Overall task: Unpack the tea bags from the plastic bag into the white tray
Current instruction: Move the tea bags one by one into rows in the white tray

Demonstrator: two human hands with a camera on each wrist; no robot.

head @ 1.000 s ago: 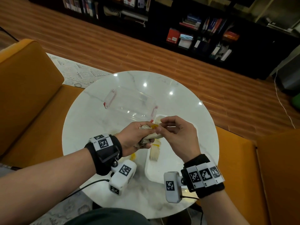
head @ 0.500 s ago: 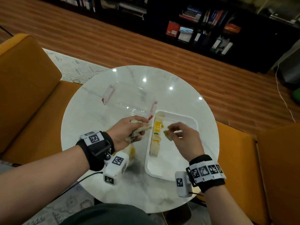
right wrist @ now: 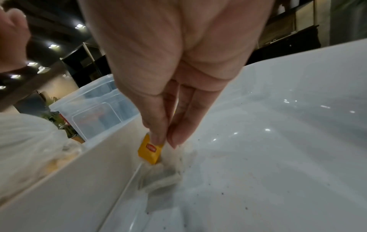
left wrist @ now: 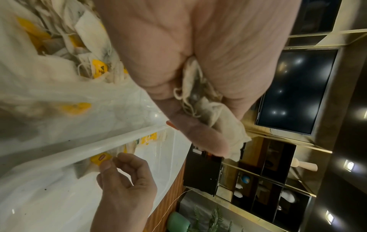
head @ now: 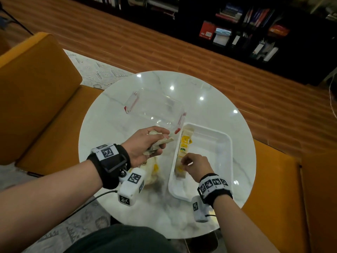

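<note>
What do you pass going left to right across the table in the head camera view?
Left hand gripping a bunch of tea bags → row of yellow-tagged tea bags along the tray's left wall → bare floor of the white rectangular plastic tray.

Just beyond your left fingers [head: 160,133], a clear container [head: 155,108] with red latches sits on the round marble table [head: 109,125]. Farther past them runs a wooden floor [head: 182,57], then a dark bookshelf [head: 255,37]. Orange cushions [head: 36,92] lie out to both sides, and a patterned rug [head: 94,68] lies off to their left.
</note>
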